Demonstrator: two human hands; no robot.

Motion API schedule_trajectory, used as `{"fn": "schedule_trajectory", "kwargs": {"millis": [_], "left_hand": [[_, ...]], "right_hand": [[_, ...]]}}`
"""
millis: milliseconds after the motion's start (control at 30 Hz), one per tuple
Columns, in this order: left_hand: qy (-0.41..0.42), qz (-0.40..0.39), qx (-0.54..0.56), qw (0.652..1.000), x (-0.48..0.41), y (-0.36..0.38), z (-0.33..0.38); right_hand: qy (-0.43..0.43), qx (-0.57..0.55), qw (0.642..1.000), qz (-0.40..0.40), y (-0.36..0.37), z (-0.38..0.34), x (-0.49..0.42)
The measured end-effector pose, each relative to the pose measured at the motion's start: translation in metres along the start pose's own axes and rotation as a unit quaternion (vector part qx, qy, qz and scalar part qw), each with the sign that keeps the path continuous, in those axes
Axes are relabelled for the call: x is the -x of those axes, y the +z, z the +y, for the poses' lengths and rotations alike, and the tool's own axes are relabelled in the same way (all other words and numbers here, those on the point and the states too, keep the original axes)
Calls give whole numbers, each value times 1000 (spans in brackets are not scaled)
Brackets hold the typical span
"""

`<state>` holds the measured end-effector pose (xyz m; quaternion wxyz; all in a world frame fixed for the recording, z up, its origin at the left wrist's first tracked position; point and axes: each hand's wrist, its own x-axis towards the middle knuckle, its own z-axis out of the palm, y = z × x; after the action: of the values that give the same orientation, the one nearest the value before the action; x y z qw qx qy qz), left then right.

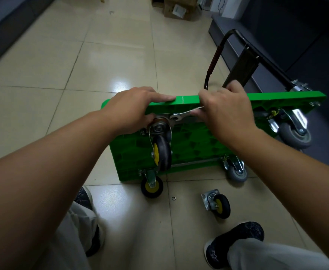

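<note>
A green plastic cart platform stands on its long edge on the tiled floor, underside toward me. My left hand rests on its top edge, index finger straight along the rim, the other fingers curled down at the mount of a black-and-yellow caster. My right hand grips a silver wrench whose head sits by that caster's mounting plate. A second yellow-hubbed caster is at the lower left corner. Two grey casters are on the right side.
A loose black-and-yellow caster lies on the floor between my shoes, with a small nut or washer nearby. The cart's folded black handle with its red grip points away. Cardboard boxes stand at the far end; dark cabinets line both sides.
</note>
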<state>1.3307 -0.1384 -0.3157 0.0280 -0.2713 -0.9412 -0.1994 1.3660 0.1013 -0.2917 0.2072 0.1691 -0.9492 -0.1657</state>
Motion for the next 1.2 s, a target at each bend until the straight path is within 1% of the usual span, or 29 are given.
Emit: {"fn": "schedule_trajectory", "kwargs": {"millis": [100,133,167,233,300,400,433,500,533,567,600,633,667,700,767,800,833,867,933,1000,1067,1133,1200], "left_hand": [[-1,5,-1,1000,0,1,0],[0,6,0,1000,0,1,0],[0,7,1,1000,0,1,0],[0,9,2,1000,0,1,-1],[0,10,2,1000,-1,1,-1],[1,11,-3,1000,-2,1,-1],[2,12,-3,1000,-1,1,-1],[3,11,-1,1000,-1,1,-1],[4,9,0,1000,0,1,0],[5,7,0,1000,0,1,-1],[6,5,1,1000,0,1,-1],[6,3,3,1000,1,1,-2],[6,3,4,1000,1,2,-2],[5,3,5,1000,1,2,-3],[4,5,7,1000,0,2,-2],[3,6,8,1000,0,2,-2],[2,7,8,1000,0,2,-2],[1,6,8,1000,0,2,-2],[1,6,8,1000,0,2,-2],[2,5,10,1000,0,3,-2],[3,6,11,1000,0,3,-2],[3,7,10,1000,0,3,-2],[1,9,5,1000,0,3,-2]], "right_hand": [[85,-96,992,-16,19,-3,20],[129,-143,981,-27,24,-7,27],[182,-193,963,-45,32,-12,32],[285,-302,906,-84,49,-28,41],[358,-417,831,-88,69,-52,48],[416,-570,704,-83,85,-90,55],[423,-601,673,-83,87,-98,57],[431,-638,634,-72,88,-104,60],[433,-650,621,-65,88,-103,62],[432,-654,618,-60,89,-100,67],[426,-649,628,-57,90,-95,74],[417,-631,652,-60,93,-88,82],[403,-600,688,-72,96,-79,91],[384,-556,732,-90,97,-68,100],[322,-434,833,-119,95,-41,109],[278,-368,879,-118,89,-28,109],[234,-313,914,-107,80,-17,103],[193,-273,938,-90,68,-7,94],[121,-219,967,-47,40,7,69],[46,-159,986,12,18,16,42],[-12,-92,995,44,1,21,20],[-52,-29,997,45,-8,20,4],[-82,12,995,46,-12,16,-5]]}}
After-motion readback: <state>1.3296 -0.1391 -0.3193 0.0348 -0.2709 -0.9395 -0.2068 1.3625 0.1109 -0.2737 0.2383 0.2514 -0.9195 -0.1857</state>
